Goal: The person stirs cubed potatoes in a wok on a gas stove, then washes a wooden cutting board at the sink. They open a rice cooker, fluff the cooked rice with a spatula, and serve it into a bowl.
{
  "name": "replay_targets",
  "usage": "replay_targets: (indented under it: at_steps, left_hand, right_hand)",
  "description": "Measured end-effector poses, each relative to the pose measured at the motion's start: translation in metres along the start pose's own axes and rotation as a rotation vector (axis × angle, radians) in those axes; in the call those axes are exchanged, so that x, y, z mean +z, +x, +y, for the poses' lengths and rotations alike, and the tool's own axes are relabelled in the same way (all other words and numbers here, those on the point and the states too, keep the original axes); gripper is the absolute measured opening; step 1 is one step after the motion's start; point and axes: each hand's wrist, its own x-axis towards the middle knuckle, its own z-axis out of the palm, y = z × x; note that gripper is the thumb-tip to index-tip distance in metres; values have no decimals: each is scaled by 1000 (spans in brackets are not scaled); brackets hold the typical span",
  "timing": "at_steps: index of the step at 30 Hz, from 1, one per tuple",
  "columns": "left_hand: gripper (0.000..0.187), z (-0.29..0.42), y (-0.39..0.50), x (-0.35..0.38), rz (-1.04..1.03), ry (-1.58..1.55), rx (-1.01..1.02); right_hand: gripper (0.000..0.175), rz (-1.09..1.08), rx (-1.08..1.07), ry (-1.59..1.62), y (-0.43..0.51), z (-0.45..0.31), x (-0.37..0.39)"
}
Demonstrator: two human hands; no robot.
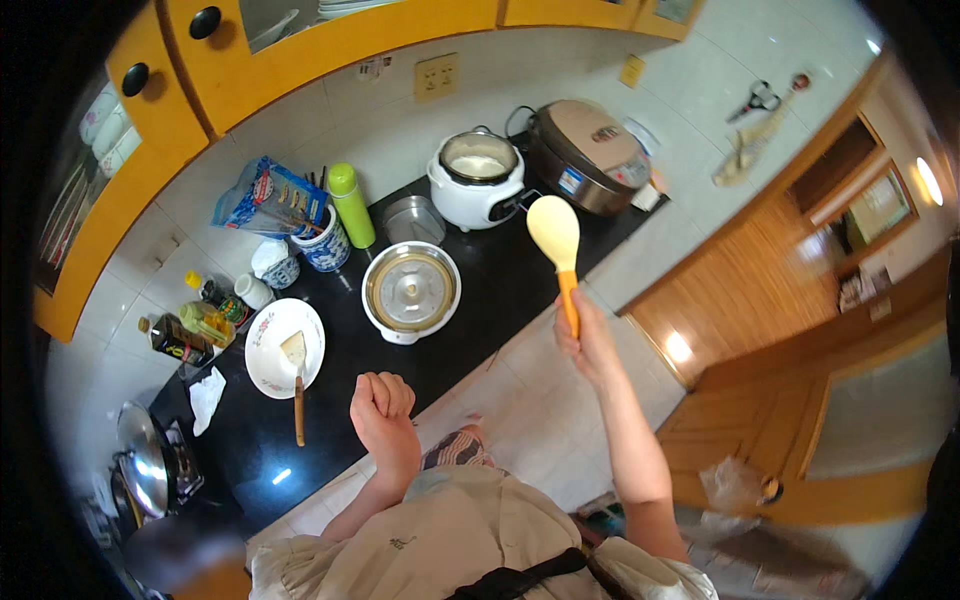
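My right hand (586,337) grips the orange handle of a rice paddle (553,229), held upright with its pale yellow head away from me. My left hand (384,412) is a loose fist near the counter's front edge, with nothing visible in it. Beyond it, a round white lid (412,292) with a metal inner plate lies inner side up on the black counter (480,274). Behind stands a small white electric cooker (476,180), uncovered, with whitish contents in its pot. A white bowl (262,345) at the left holds a wooden-handled spatula (299,397), its handle over the rim.
A brown multicooker (589,154) stands right of the white cooker. Left of that cooker are a metal bowl (414,220), a green flask (351,206), a blue-and-white utensil holder (324,244) and bottles (180,339). A lidded pan (142,457) sits far left. Yellow wall cabinets (337,45) overhang the counter.
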Motion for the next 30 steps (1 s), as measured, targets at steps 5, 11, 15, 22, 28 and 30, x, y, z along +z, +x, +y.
replay_targets:
  at_steps: [5, 11, 15, 22, 28, 30]
  left_hand:
    - [41, -64, 69, 17, 130, 37, 125]
    - [33, -167, 198, 19, 232, 142, -110]
    - [21, -241, 280, 29, 334, 430, -50]
    - [47, -303, 337, 25, 338, 501, -178]
    - [67, -326, 345, 27, 470, 593, -160]
    - [68, -325, 349, 30, 495, 598, -177]
  right_hand:
    - [33, -150, -38, -289, 158, -66, -30]
    - [29, -145, -565, -1567, 340, -99, -23]
    - [19, -238, -569, -1996, 401, -101, 14]
    - [20, -595, -399, -2206, 462, -96, 49]
    - [39, -870, 146, -2012, 533, -133, 57]
    - [33, -917, 434, -1887, 556, -137, 57]
